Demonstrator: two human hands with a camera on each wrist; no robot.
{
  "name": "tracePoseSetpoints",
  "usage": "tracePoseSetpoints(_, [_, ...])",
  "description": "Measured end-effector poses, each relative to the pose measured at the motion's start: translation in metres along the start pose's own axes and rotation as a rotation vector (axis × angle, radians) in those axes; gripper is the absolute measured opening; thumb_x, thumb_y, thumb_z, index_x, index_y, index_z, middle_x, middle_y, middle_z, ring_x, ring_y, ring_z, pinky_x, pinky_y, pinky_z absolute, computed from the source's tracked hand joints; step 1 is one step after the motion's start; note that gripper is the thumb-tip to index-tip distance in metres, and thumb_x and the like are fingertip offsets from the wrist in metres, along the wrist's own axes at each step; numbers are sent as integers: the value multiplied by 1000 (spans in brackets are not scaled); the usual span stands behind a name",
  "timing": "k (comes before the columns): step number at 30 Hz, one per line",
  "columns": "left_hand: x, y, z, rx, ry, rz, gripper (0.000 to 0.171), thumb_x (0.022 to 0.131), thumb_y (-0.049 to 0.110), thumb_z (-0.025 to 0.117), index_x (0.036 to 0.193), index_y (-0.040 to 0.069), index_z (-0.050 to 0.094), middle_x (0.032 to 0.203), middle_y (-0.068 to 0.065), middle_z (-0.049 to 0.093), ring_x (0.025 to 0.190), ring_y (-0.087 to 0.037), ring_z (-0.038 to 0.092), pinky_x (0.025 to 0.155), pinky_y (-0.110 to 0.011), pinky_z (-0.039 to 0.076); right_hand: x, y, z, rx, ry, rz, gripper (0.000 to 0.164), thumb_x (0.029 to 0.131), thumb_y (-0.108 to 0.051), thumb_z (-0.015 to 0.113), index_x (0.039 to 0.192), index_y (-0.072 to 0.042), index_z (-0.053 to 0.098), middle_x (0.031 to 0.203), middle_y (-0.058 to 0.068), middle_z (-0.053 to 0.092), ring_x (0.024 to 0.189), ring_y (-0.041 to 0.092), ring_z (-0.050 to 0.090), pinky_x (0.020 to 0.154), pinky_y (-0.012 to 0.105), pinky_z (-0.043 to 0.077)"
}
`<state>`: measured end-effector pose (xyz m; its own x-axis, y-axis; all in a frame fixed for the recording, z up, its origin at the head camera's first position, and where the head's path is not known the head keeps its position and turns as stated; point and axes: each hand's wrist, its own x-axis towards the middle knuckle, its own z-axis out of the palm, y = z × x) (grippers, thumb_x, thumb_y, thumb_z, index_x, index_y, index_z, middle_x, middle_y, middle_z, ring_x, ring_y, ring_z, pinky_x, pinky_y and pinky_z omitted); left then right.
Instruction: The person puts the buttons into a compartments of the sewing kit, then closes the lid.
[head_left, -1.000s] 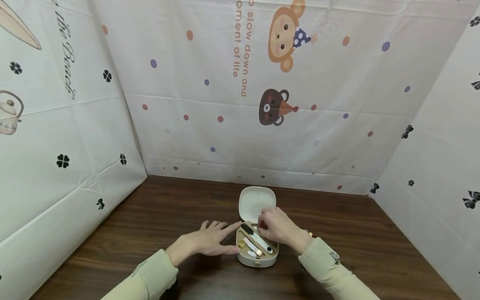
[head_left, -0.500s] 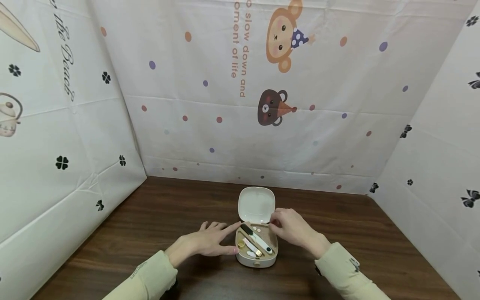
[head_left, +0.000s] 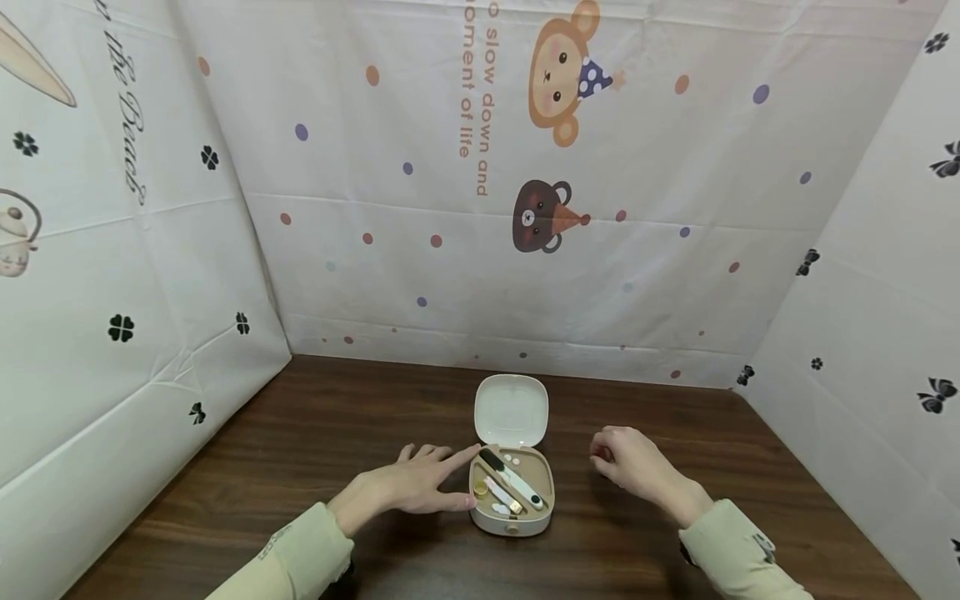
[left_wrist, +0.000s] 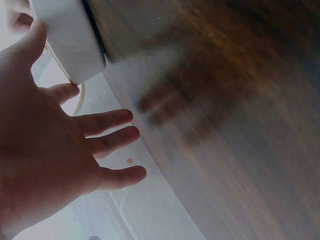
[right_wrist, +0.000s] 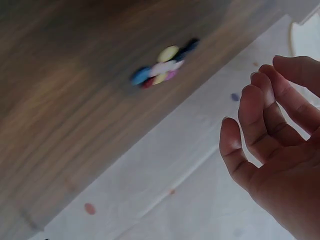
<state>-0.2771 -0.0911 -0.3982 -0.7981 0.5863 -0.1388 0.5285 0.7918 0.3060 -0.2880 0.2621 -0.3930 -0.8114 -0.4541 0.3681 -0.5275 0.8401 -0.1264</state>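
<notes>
A white case [head_left: 512, 525] stands with its hinged lid [head_left: 512, 411] raised. Across its tan tray lies a slim white tool [head_left: 521, 486] with a black end; beside it sit a white piece with a gold USB-like plug [head_left: 513, 505], a gold round piece [head_left: 481, 488] and small white bits [head_left: 512, 459]. My left hand [head_left: 420, 482] has its fingers spread, the thumb and index finger touching the case's left side. My right hand [head_left: 637, 467] is over the table right of the case, fingers loosely bent; nothing shows in its fingers in the right wrist view.
A small cluster of coloured oval pieces [right_wrist: 160, 69], blue, yellow, pink, red and black, lies on the dark wooden table [head_left: 360, 392]; the right hand hides it in the head view. White printed cloth [head_left: 337, 283] hangs around the back and sides.
My right hand has drawn away from the case's right compartment and moved right over the table, uncovering that compartment. The left hand has stayed at the case.
</notes>
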Motion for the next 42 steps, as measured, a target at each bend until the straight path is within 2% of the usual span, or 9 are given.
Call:
tracePoseSetpoints(6, [0, -1, 0, 4, 3, -7, 81, 88, 72, 45, 154, 32, 20, 150, -16, 41, 140, -38, 35, 111, -66, 20, -9, 17, 4, 3, -71, 28, 17, 79, -7, 74, 71, -19, 65, 67, -10, 49, 58, -4, 42, 53, 19, 36])
tracePoseSetpoints(13, [2, -2, 2, 4, -2, -7, 82, 87, 73, 44, 154, 33, 19, 150, -15, 40, 140, -38, 35, 111, -66, 20, -12, 25, 8, 47, -147, 49, 8, 80, -7, 75, 78, -14, 72, 70, -7, 52, 56, -5, 45, 54, 19, 39])
tracePoseSetpoints(19, [2, -1, 1, 3, -3, -8, 82, 88, 72, 44, 154, 32, 19, 150, -16, 40, 140, -39, 35, 111, -66, 20, -12, 28, 12, 28, -134, 20, 7, 78, -13, 79, 76, -16, 72, 69, -8, 52, 59, -4, 42, 54, 19, 37])
tracePoseSetpoints(25, [2, -2, 2, 3, -4, -9, 82, 88, 72, 44, 154, 32, 19, 150, -16, 40, 140, -39, 35, 111, -66, 20, -10, 29, 16, 12, -112, -19, 11, 76, -13, 80, 72, -17, 71, 67, -9, 51, 59, -3, 41, 53, 19, 35])
tracePoseSetpoints(36, [2, -2, 2, 6, 5, -7, 82, 88, 73, 44, 154, 33, 19, 150, -15, 41, 140, -38, 35, 111, -66, 20, -11, 25, 17, 7, -142, 20, 10, 79, -11, 76, 73, -16, 70, 70, -7, 56, 58, -1, 45, 52, 20, 37])
tracePoseSetpoints(42, [2, -2, 2, 9, 8, -6, 82, 87, 73, 45, 154, 33, 20, 149, -14, 42, 139, -36, 36, 111, -65, 21, -11, 22, 18, -60, -99, -40, 13, 76, -8, 75, 69, -16, 69, 69, -7, 55, 56, -1, 44, 52, 20, 37])
